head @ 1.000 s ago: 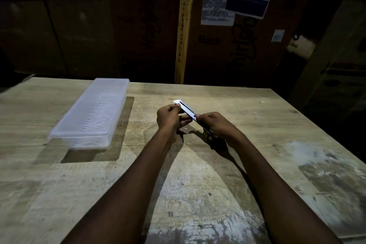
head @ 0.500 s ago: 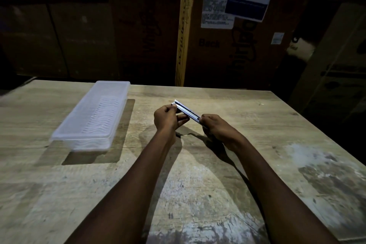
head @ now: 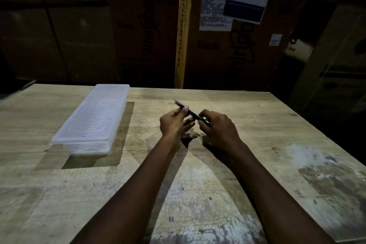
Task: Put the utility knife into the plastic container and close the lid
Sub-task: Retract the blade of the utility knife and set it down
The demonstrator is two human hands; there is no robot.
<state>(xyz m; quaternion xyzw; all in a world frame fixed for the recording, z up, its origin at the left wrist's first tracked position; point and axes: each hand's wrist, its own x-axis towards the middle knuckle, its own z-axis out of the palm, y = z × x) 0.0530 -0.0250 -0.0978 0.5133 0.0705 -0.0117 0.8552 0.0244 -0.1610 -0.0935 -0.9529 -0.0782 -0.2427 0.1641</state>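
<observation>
Utility knife point(head: 189, 111): I am holding it just above the counter point(head: 257, 164), around the middle, nearer the far edge. Its long axis is running from far-left to near-right.

Left hand point(head: 175, 125): I am pinching the knife's far end, fingers curled, thumb on top.

Right hand point(head: 216, 128): I am closing it around the near end; that end is hidden under my fingers.

Plastic container point(head: 93, 119): it is lying well apart, to the left of both hands, toward the far-left corner, its long axis running far to near. Lid appearing to be on; I cannot be sure.

Judgement: my left hand is sitting nearer the container, so it is looking best placed for the lid.
</observation>
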